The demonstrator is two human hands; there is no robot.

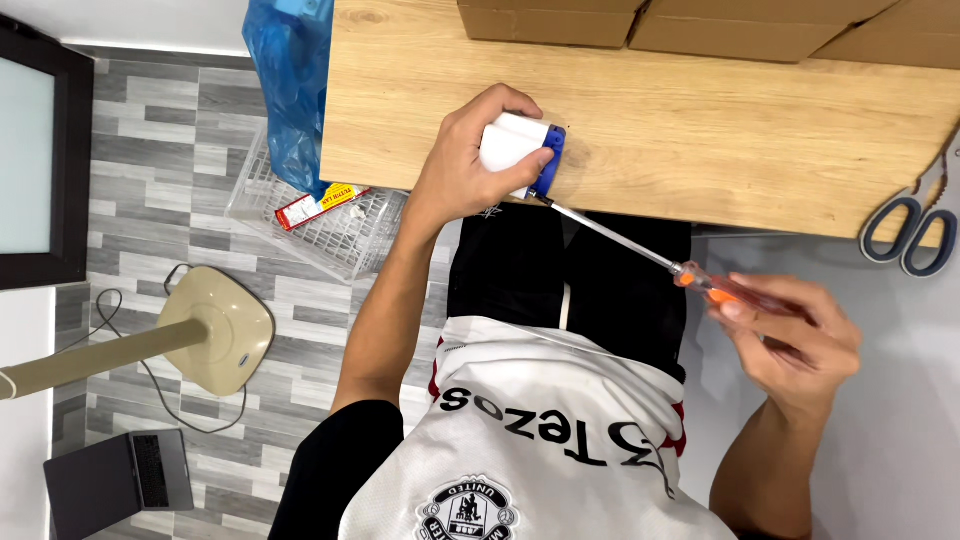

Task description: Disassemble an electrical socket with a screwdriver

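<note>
Screwdriver engaged at the device edge

Our left hand point(470, 160) grips the white-and-blue device point(525, 155) on the desk point(700, 140); our right hand point(790, 335) clasps the orange-handled screwdriver point(640, 250); the casing remains closed.

Bright, even indoor light fills the view, with only soft, short shadows under the left hand point(478, 150) on the wooden table point(700, 130). Focus is mostly sharp (the right hand point(795, 335) shows slight motion blur). Straight lines bow somewhat near the edges.
</note>
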